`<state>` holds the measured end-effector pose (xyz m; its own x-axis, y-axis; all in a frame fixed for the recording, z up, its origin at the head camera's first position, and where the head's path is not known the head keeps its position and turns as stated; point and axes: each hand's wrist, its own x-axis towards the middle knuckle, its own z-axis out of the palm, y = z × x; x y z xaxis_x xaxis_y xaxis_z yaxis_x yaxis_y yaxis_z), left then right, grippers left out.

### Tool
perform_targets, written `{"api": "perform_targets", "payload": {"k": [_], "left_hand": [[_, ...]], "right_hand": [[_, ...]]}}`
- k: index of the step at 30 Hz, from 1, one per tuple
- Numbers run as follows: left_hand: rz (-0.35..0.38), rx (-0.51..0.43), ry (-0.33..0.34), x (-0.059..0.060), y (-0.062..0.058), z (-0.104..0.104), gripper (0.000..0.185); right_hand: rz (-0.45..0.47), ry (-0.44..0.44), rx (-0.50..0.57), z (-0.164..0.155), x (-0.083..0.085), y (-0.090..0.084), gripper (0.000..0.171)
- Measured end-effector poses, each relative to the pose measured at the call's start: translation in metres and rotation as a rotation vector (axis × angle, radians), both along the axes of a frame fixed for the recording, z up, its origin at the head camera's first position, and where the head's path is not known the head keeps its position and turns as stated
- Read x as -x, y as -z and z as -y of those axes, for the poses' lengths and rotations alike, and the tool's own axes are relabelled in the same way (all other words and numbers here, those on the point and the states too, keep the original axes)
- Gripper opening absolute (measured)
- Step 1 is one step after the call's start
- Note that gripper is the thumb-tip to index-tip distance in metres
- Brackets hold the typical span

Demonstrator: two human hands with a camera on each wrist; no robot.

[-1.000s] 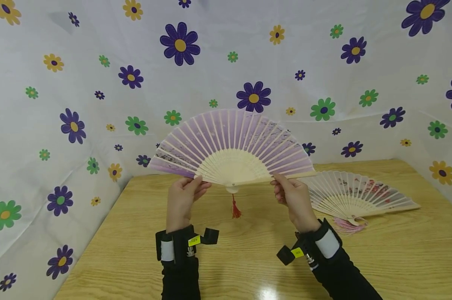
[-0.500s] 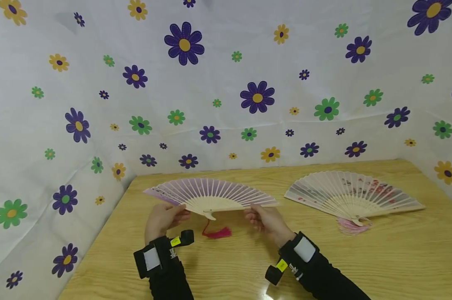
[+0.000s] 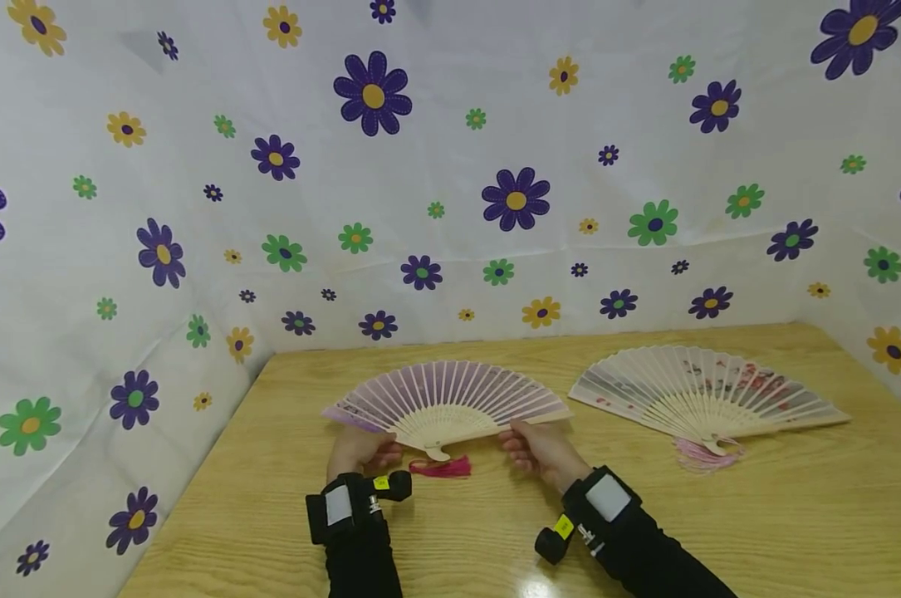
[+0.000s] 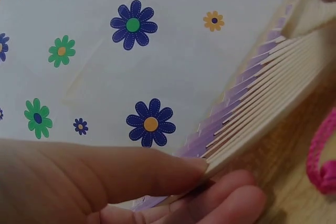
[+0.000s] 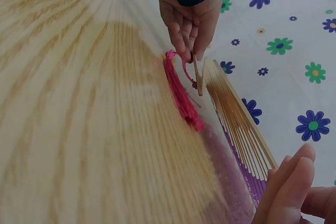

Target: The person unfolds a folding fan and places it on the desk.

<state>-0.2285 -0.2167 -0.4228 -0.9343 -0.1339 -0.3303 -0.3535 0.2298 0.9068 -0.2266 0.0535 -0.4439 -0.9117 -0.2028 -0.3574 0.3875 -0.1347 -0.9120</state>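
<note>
A purple folding fan (image 3: 450, 423) with pale ribs is spread wide, low over the wooden table. At its left end, my left hand (image 3: 356, 450) pinches the edge stick between thumb and fingers; the left wrist view shows the thumb (image 4: 157, 171) on top and fingertips beneath. My right hand (image 3: 543, 450) grips the opposite edge stick, its fingers partly curled. From the fan's pivot hangs a red-pink tassel (image 3: 441, 468), which trails to the right. Whether the whole fan touches the table, I cannot tell.
A second folding fan (image 3: 707, 399), whitish with red blossoms, lies spread on the table (image 3: 450, 548) to the right, its pink tassel (image 3: 706, 455) toward me. Behind and left of the table hangs a white flower-print cloth (image 3: 420, 166).
Both hands have lowered the purple fan from upright in front of the cloth down toward the table, tipping it flatter. In the last half second it shifted slightly right and nearer.
</note>
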Motion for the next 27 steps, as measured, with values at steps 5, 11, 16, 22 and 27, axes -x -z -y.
{"api": "perform_targets", "payload": {"k": [5, 11, 16, 22, 27], "left_hand": [[0.029, 0.018, -0.005, 0.000, 0.001, 0.001, 0.024], [0.083, 0.112, 0.018, -0.003, -0.006, 0.010, 0.027], [0.034, 0.255, -0.033, -0.012, -0.029, 0.016, 0.039], [-0.161, 0.483, 0.000, -0.022, -0.066, -0.010, 0.050], [-0.304, 0.626, 0.143, -0.027, -0.087, -0.057, 0.054]], "right_hand": [[-0.008, 0.003, -0.022, -0.001, 0.001, 0.001, 0.032], [-0.033, 0.040, -0.172, -0.005, 0.004, 0.000, 0.037], [-0.151, 0.059, -0.221, -0.014, 0.004, -0.020, 0.039], [-0.669, 0.028, -0.560, -0.042, -0.010, -0.073, 0.029], [-0.842, 0.011, -0.963, -0.075, -0.020, -0.106, 0.039]]}}
